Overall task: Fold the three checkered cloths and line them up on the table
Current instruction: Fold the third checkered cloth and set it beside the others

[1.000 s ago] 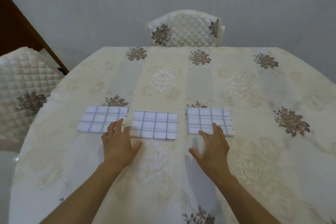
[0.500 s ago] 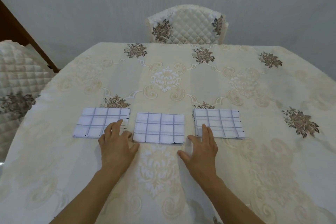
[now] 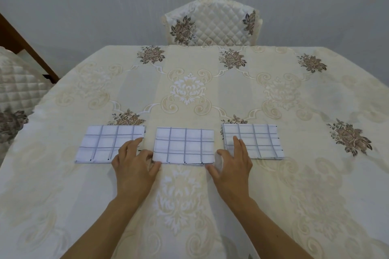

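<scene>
Three folded white cloths with grey checks lie in a row on the table (image 3: 189,65). The left cloth (image 3: 101,143), the middle cloth (image 3: 184,145) and the right cloth (image 3: 257,140) are each a flat rectangle with small gaps between them. My left hand (image 3: 134,164) lies flat in the gap left of the middle cloth, fingers over the left cloth's right corner, thumb at the middle cloth's near left corner. My right hand (image 3: 233,166) lies flat right of the middle cloth, fingertips on the right cloth's near left part. Neither hand grips anything.
A cream tablecloth with brown flower prints covers the table. A quilted chair (image 3: 212,25) stands at the far side, another quilted chair (image 3: 14,94) at the left. A brown wooden rail (image 3: 27,48) runs behind the left chair.
Both hands have moved inward toward the middle cloth; my right hand slid left off most of the right cloth. The view has shifted slightly. The cloths stay in place.
</scene>
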{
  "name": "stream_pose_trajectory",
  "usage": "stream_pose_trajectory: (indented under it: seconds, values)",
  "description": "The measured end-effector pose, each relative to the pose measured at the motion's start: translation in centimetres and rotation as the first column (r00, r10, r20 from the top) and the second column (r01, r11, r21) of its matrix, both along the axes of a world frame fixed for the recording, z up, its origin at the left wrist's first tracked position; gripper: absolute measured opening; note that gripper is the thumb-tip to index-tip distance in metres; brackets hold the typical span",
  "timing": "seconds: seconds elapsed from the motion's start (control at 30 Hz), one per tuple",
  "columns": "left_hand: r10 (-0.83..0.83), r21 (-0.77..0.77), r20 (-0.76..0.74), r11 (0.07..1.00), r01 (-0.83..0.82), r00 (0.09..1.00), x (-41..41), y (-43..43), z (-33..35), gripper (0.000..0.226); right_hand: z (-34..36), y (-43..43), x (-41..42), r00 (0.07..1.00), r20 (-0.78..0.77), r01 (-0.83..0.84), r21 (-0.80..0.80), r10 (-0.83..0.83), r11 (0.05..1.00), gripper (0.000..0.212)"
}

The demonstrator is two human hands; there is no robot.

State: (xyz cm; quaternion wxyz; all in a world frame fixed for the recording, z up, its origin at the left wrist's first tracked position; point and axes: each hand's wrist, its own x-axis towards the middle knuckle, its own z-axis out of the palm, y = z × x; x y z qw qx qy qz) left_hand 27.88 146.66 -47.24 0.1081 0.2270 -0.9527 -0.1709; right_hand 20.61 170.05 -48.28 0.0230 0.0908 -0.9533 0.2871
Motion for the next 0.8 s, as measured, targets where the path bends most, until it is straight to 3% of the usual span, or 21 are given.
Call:
stream_pose_trajectory:
  seconds: [0.8]
  values:
    - [0.011,-0.007,-0.02,1.0,-0.011,1.0,-1.9,1.5,-0.4,0.016,0.0,0.5,-2.3,0.997,-0.074,-0.016,0.002,0.016,1.0,0.029]
